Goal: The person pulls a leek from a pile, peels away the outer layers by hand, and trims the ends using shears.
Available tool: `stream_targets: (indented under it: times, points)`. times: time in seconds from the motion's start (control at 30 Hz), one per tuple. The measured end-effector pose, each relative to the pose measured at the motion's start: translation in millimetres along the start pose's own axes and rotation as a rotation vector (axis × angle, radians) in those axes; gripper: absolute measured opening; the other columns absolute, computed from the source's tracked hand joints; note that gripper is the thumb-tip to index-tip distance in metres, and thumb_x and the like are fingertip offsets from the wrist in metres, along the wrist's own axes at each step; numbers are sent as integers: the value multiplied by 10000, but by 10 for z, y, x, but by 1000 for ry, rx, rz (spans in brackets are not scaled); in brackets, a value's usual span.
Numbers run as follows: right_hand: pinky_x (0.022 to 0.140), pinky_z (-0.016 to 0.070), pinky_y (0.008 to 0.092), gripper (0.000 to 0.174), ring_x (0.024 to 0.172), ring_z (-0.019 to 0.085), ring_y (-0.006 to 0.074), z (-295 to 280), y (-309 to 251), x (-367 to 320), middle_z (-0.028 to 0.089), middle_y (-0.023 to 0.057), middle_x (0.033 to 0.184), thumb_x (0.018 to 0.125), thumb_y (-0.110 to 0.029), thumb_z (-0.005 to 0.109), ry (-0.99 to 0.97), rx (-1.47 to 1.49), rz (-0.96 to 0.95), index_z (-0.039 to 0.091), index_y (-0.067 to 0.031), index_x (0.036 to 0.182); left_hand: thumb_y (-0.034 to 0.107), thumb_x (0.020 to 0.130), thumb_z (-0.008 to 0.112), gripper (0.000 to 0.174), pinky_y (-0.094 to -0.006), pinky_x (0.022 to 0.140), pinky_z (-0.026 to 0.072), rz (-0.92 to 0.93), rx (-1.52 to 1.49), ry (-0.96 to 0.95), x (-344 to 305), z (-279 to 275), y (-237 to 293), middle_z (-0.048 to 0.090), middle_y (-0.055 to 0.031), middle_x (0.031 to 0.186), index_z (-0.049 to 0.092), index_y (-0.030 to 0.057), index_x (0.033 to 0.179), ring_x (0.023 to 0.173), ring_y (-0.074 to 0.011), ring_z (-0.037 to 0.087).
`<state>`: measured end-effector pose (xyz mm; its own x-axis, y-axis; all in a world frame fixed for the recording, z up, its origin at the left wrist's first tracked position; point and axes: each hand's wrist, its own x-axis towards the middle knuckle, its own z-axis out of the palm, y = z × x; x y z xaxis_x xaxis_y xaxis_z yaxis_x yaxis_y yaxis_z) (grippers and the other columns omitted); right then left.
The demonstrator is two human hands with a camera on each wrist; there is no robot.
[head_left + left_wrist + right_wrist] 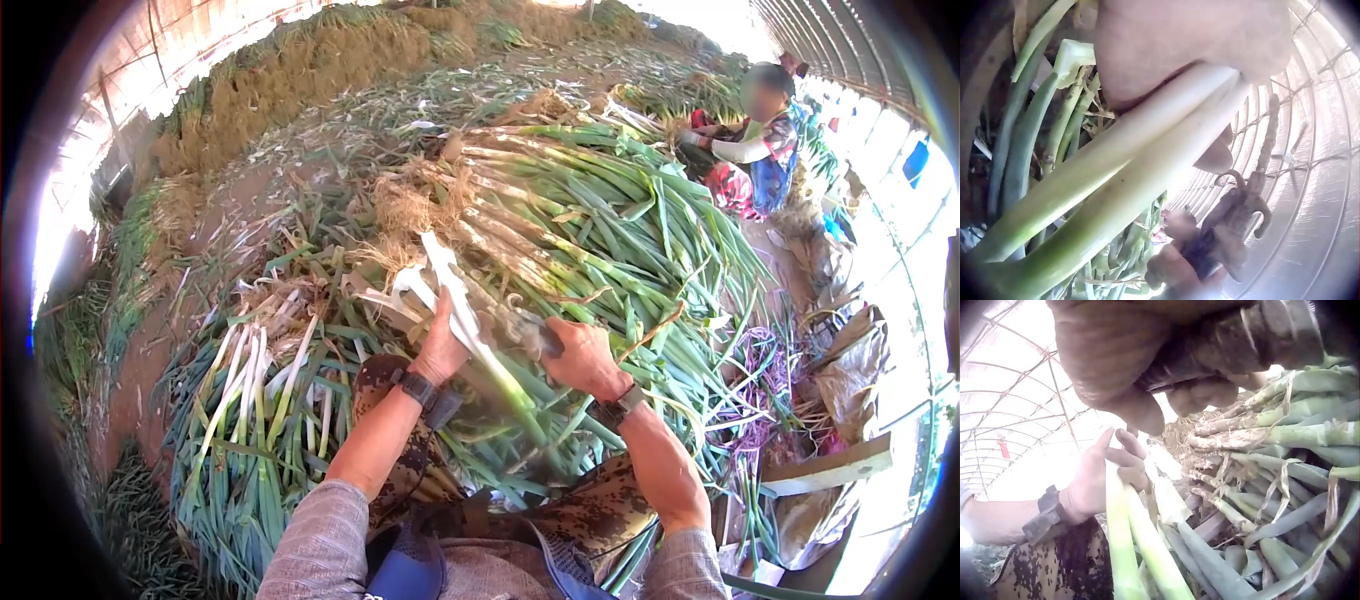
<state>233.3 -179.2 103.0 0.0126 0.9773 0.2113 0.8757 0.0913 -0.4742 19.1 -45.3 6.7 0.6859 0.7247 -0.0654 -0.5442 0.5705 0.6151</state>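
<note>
Leeks [1116, 144]: two pale stalks are being held side by side before the lap, white ends being pointed away from the body, green parts towards it.
Left hand [440, 350]: the white shanks are being gripped in curled fingers.
Right hand [585, 360]: a dark object [549, 343] is being gripped just beside the leeks; what it is cannot be told.
Wrists: dark bands [428, 398] are being worn on both.
Lap: camouflage trousers [595, 505] are being worn.
Heap [600, 210]: the ground beyond the hands is being covered by rooted leeks, roots being turned left, leaves right.
Bundle [255, 375]: pale-shanked leeks are being supported by green leaves to the left of the lap.
Right side: purple strings [760, 390] are being left loose near a wooden beam [830, 465].
Upper right: a patterned top is being worn by another person [770, 150].
Back: the area is being bordered by stacked plants [320, 80].
</note>
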Motion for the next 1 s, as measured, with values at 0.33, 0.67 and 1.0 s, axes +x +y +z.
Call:
stream_targets:
  times: [0.33, 0.67, 1.0]
  points:
    - [682, 521, 474, 299, 731, 658, 385, -33, 105, -148, 684, 176, 780, 774, -272, 691, 28, 37, -138, 676, -81, 1003, 795, 847, 472, 848, -473, 554, 548, 10, -38, 110, -61, 60, -11, 678, -134, 902, 564, 37, 1215, 602, -236, 617]
    - [658, 521, 477, 279, 739, 659, 388, 24, 97, -251, 675, 179, 754, 776, -277, 695, -43, -9, -56, 673, -69, 960, 837, 755, 561, 817, -392, 630, 548, 42, -6, 126, -77, 92, 38, 640, -89, 959, 586, 114, 1134, 766, -223, 622]
    - [716, 519, 489, 245, 788, 665, 386, -17, -21, -111, 698, 167, 855, 844, -277, 631, -95, -42, 36, 682, -116, 1022, 819, 799, 524, 798, -488, 610, 579, 32, -46, 216, -37, 89, -37, 668, -111, 993, 556, 98, 1142, 718, -256, 672]
